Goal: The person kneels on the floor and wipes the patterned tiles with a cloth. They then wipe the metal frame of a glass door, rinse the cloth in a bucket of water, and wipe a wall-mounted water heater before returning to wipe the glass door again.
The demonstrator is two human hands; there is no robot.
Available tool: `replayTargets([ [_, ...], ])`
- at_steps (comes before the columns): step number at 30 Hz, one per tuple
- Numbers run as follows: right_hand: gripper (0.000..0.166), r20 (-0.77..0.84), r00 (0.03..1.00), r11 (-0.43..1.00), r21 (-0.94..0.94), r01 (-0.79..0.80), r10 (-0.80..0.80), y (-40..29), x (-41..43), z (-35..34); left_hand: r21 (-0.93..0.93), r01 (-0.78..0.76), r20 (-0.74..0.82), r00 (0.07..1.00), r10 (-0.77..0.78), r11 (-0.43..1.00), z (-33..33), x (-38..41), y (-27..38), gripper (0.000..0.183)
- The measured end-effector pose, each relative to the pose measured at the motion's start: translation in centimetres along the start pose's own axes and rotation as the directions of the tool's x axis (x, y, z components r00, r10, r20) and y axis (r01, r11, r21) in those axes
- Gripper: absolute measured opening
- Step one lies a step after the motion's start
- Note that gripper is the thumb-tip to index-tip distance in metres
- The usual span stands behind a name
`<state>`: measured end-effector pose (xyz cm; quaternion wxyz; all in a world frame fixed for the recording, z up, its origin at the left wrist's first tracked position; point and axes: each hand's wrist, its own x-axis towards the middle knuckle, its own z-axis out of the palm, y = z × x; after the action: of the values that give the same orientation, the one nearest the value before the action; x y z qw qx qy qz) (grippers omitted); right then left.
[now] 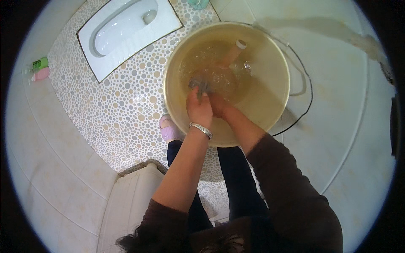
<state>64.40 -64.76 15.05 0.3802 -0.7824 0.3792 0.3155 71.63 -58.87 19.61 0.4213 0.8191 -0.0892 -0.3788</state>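
Note:
My left hand point(199, 109), with a silver bangle at the wrist, grips a wet grey cloth point(204, 87) inside a large cream plastic bucket point(272, 110). Close against it is my right hand point(218, 104); its fingers are hidden behind the left hand and in the murky water, so its hold is unclear. Just beyond the hands, a pinkish tube-like handle with a white end point(241, 44) slants up out of the water point(208, 53). The rounded shape below it is blurred by the water and looks like a scoop.
A white squat toilet point(126, 57) is set in the pebble-patterned floor point(133, 95). By the left wall stand a green bottle point(40, 64) and a pink bottle point(41, 74). A white plastic bin or tank point(133, 189) is at lower left. The bucket's wire handle point(308, 85) hangs right.

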Motion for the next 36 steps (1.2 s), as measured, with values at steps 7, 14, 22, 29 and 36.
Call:
replayTargets([
  [7, 0.026, -0.185, 0.981, 0.632, 0.753, 0.181, -0.060, -3.8, -16.1, -10.0, -0.137, 0.195, 0.387, 0.913, -0.128, 0.971, -2.9, -1.6, 5.0, 0.051],
  [14, 0.027, -0.262, 0.954, -0.219, 0.932, 0.289, 0.144, -8.2, -26.4, -16.1, -0.137, 0.322, 0.698, 0.703, -0.140, 0.937, -6.6, -5.4, 14.6, 0.062],
  [22, 0.038, -0.557, 0.813, 0.124, 0.831, 0.543, 0.169, -11.4, -33.9, -20.2, -0.291, 0.543, 0.900, 0.434, 0.034, 0.787, -11.4, -11.2, 25.0, 0.059],
  [29, 0.062, -0.790, 0.525, 0.946, -0.216, 0.243, -0.316, -14.3, -40.5, -19.7, -0.324, 0.486, 0.894, 0.438, 0.095, 0.811, -15.0, -18.0, 32.2, 0.047],
  [36, 0.056, -0.877, 0.378, 0.753, 0.028, 0.657, -0.297, -12.3, -45.0, -24.4, -0.197, 0.279, 0.892, 0.449, 0.053, 0.940, -18.1, -19.9, 37.0, 0.038],
])
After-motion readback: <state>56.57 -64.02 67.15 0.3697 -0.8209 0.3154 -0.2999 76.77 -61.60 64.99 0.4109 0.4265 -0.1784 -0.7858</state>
